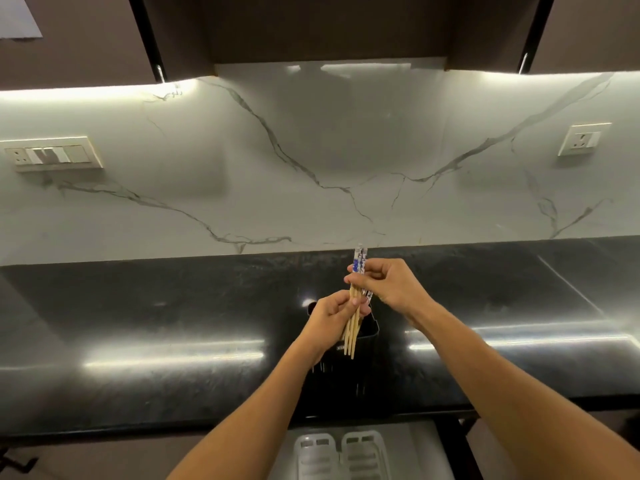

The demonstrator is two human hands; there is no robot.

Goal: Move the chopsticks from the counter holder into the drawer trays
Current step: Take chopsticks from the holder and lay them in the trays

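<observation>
Right now the chopsticks (pixel 354 322) are a small bunch held in the air just above the black holder (pixel 367 336), tips pointing down and patterned tops up. The left hand (pixel 329 318) grips the bare wood low down, and the right hand (pixel 389 284) pinches the bunch near the tops. They look light, stiff and thin. The smooth sticks will likely fan out or slip singly, so it seems best to hold the whole bundle mid-length and keep it squeezed together.

The counter (pixel 173 323) is glossy with open room on both sides, and the backsplash (pixel 311 150) is well behind. The counter's front edge sits between the hands and the drawer (pixel 419 445). The white trays (pixel 360 452) lie below it, so the tips need to clear that lip on the way down.
</observation>
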